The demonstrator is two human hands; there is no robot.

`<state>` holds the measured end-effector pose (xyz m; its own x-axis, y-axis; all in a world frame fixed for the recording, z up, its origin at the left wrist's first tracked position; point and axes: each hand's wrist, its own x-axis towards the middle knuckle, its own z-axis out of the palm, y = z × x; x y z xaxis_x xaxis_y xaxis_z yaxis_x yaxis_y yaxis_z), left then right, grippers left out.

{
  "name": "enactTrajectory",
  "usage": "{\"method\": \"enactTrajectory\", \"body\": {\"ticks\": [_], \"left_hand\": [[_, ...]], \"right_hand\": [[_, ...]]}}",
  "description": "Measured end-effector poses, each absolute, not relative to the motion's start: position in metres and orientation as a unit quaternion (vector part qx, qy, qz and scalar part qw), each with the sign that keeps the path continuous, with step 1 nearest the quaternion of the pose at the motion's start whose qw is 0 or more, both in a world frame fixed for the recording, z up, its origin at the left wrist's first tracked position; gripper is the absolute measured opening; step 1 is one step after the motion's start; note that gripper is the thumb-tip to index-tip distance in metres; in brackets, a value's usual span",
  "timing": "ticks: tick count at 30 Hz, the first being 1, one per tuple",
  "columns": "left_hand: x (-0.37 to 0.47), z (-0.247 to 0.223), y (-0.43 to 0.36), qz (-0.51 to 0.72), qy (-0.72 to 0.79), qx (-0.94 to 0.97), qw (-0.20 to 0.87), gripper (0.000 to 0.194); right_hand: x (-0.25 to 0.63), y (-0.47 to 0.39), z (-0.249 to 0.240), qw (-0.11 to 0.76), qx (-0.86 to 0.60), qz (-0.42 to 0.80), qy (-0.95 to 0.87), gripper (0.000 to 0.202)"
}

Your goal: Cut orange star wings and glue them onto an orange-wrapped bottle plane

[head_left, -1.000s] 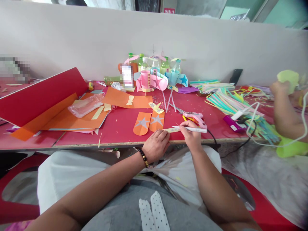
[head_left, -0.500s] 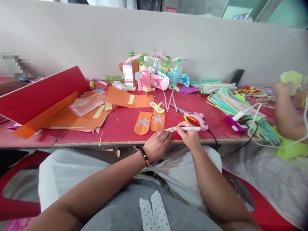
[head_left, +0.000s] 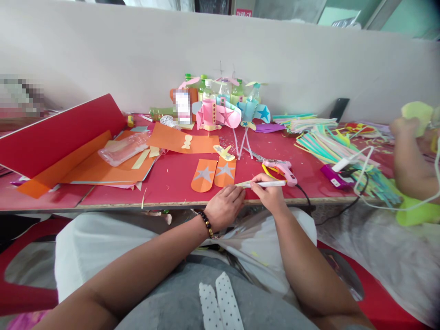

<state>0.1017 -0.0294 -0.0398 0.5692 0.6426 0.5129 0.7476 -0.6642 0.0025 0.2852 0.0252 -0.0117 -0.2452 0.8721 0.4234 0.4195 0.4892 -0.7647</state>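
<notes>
My right hand (head_left: 270, 192) is closed around a white pen (head_left: 273, 183), its tip pointing left. A small pale yellow paper piece (head_left: 243, 184) lies under the pen tip at the table's front edge. My left hand (head_left: 226, 206) rests flat, fingers together and stretched out, over the left end of that paper. Just beyond the left hand lie two orange paper pieces with rounded ends, one orange piece (head_left: 204, 176) and another orange piece (head_left: 225, 170), each bearing a grey star. A pale yellow cutout with stars (head_left: 225, 152) sits behind them.
Decorated plastic bottles (head_left: 209, 107) stand at the back beside a phone (head_left: 183, 107). Right of my hands are a pink glue gun (head_left: 283, 168) and scissors (head_left: 256, 155). Farther right are paper strips (head_left: 330, 146), a purple power box (head_left: 338, 178) and another person's arm (head_left: 410, 151). Orange sheets (head_left: 92, 169) lie left.
My right hand and the pen have shifted very slightly left. The left hand stays in place on the paper.
</notes>
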Motion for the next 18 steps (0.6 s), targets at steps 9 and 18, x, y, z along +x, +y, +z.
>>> {"method": "enactTrajectory", "body": {"ticks": [9,18], "left_hand": [[0.1018,-0.0379,-0.0304,-0.248,-0.397,-0.878,0.1,0.035],[0.1022,-0.0406,-0.0294,-0.251,-0.396,-0.878,0.096,0.036]], "right_hand": [[0.284,0.0272,-0.0142,0.45,-0.443,0.249,-0.734,0.009],[0.284,0.0275,-0.0137,0.443,-0.444,0.239,-0.741,0.008]]}}
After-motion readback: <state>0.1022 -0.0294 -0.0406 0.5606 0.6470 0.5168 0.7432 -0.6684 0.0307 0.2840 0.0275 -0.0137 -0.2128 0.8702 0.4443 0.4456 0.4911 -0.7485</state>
